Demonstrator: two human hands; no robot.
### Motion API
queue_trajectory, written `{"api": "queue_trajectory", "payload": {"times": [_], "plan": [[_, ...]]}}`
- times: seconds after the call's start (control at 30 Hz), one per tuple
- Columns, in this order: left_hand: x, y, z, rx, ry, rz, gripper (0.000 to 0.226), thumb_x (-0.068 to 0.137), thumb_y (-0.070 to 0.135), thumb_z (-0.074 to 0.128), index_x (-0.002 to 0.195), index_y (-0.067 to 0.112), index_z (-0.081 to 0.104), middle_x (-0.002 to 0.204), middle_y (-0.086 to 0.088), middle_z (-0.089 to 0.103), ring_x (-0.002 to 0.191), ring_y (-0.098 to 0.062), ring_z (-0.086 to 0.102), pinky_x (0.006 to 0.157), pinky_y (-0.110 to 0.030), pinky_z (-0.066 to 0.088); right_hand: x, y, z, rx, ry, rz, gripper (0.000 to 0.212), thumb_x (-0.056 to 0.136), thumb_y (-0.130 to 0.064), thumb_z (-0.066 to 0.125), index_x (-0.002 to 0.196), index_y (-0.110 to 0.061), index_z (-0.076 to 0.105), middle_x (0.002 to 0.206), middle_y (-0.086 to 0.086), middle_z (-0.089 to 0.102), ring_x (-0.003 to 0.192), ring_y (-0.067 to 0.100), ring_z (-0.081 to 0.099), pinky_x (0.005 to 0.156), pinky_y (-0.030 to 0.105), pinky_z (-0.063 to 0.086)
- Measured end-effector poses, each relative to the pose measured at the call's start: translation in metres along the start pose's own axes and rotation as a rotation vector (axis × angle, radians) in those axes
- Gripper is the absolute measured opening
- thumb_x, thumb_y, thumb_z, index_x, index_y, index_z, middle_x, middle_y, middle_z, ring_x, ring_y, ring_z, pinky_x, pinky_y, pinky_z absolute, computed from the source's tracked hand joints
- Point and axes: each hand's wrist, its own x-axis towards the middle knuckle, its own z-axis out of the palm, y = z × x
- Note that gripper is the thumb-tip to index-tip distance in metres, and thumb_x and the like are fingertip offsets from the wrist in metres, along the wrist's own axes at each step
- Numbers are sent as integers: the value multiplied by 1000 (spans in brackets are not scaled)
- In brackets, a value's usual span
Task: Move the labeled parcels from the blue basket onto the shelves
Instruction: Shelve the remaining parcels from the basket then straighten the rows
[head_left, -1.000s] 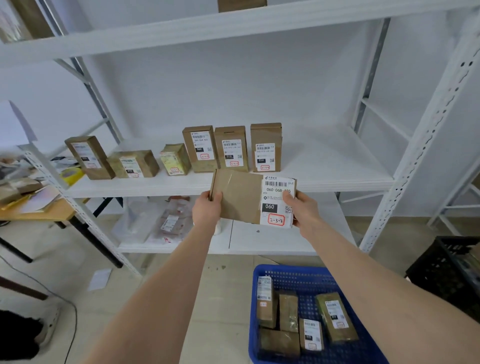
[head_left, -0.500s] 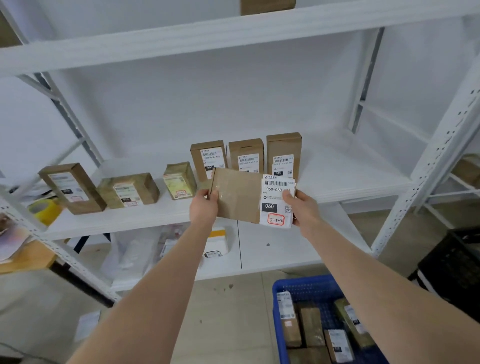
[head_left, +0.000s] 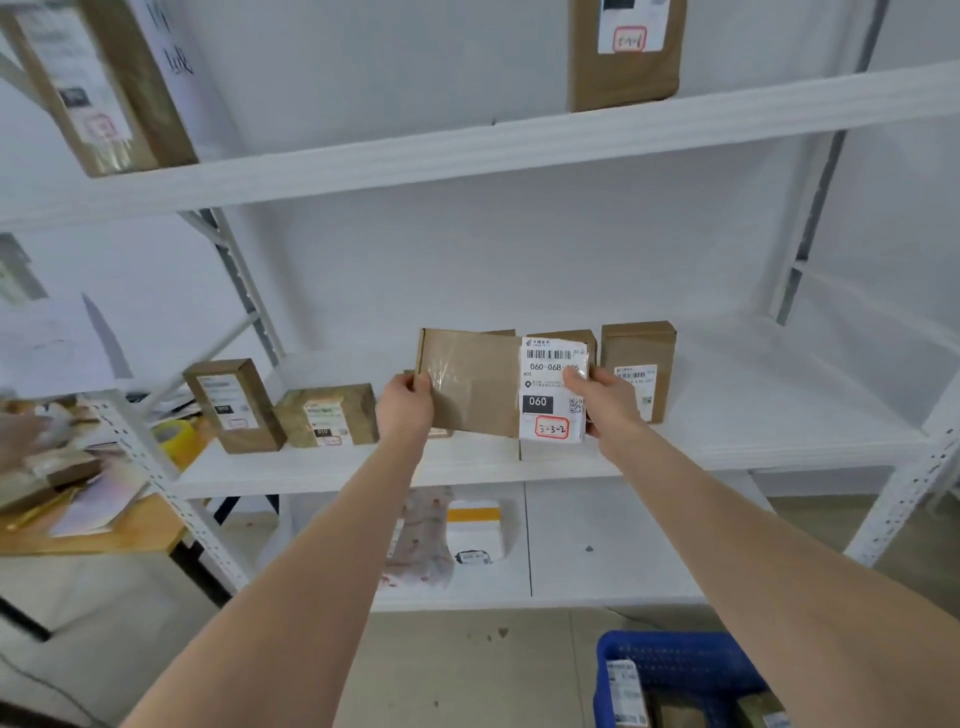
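Down at the lower right, the blue basket (head_left: 675, 657) of perforated plastic shows only its near corner, and in it lie several brown parcels (head_left: 626, 693) with white labels, packed side by side (how many, the frame edge hides). Up in front of the middle shelf (head_left: 753, 441), a flat, rectangular cardboard parcel (head_left: 470, 384) is held in the air between both hands. Its brown face is smooth with a glossy strip of clear tape, and a white label (head_left: 553, 389) covers its right end, bearing a barcode, "060" on a black patch and "3-3-2" handwritten in a red outline. Left hand (head_left: 408, 402) pinches the left edge, thumb in front; right hand (head_left: 605, 395) grips the labelled end, thumb lying across the label. Behind it, upright cardboard boxes (head_left: 639, 364) stand on the white painted board, and two more (head_left: 234, 402) sit further left. Another tall box (head_left: 626, 49) stands on the shelf above.
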Motion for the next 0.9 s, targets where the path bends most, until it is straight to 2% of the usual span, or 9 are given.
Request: {"api": "queue_trajectory", "payload": {"times": [0.07, 0.2, 0.27, 0.33, 0.43, 0.6, 0.73, 0.9], "plan": [[11, 3, -7, 5, -3, 18, 35, 99, 27, 41, 124, 8, 57, 117, -12, 62, 110, -30, 55, 81, -31, 42, 2, -6, 11, -3, -6, -19, 17, 92, -20, 61, 108, -22, 64, 91, -1, 71, 78, 14, 67, 58, 27, 51], [39, 9, -21, 27, -23, 68, 36, 98, 30, 41, 121, 7, 58, 116, -12, 64, 108, -32, 57, 89, -36, 45, 8, -15, 36, -20, 8, -78, 15, 93, -20, 60, 108, -20, 64, 101, 3, 71, 77, 13, 67, 55, 24, 49], [54, 11, -30, 11, -42, 101, 37, 98, 31, 43, 119, 4, 58, 115, -10, 63, 107, -30, 57, 85, -33, 43, 9, -21, 53, -17, 28, -102, 17, 93, -19, 60, 110, -18, 64, 100, 3, 71, 77, 13, 67, 52, 24, 51], [72, 11, -40, -6, -62, 129, 39, 97, 35, 45, 118, 4, 58, 111, -10, 63, 104, -28, 57, 81, -31, 41, 12, -25, 71, -4, 66, -125, 21, 92, -19, 61, 113, -18, 63, 98, 3, 71, 77, 14, 68, 54, 26, 52], [104, 10, -57, -14, -101, 164, 41, 95, 39, 49, 117, 7, 58, 109, -8, 64, 103, -28, 59, 84, -33, 45, 14, -28, 101, 2, 116, -146, 27, 93, -19, 61, 119, -18, 61, 99, 4, 71, 82, 19, 68, 61, 30, 56], [143, 11, -86, -44, -136, 225, 40, 95, 39, 49, 117, 7, 57, 101, -4, 61, 99, -26, 58, 81, -32, 43, 8, -33, 148, 59, 197, -189, 29, 91, -19, 63, 120, -21, 61, 87, -2, 71, 73, 14, 69, 50, 24, 54], [156, 13, -107, -111, -150, 241, 40, 94, 43, 50, 116, 9, 54, 96, -1, 57, 97, -25, 57, 87, -37, 48, 3, -41, 172, 56, 283, -227, 35, 86, -25, 70, 119, -18, 62, 93, 2, 73, 76, 17, 71, 59, 29, 57], [158, 21, -132, -156, -114, 263, 42, 94, 44, 48, 116, 9, 53, 100, -2, 57, 98, -26, 57, 84, -36, 47, -4, -52, 190, 45, 282, -274, 40, 82, -31, 74, 117, -17, 61, 94, 2, 74, 79, 20, 72, 72, 38, 60]]}}
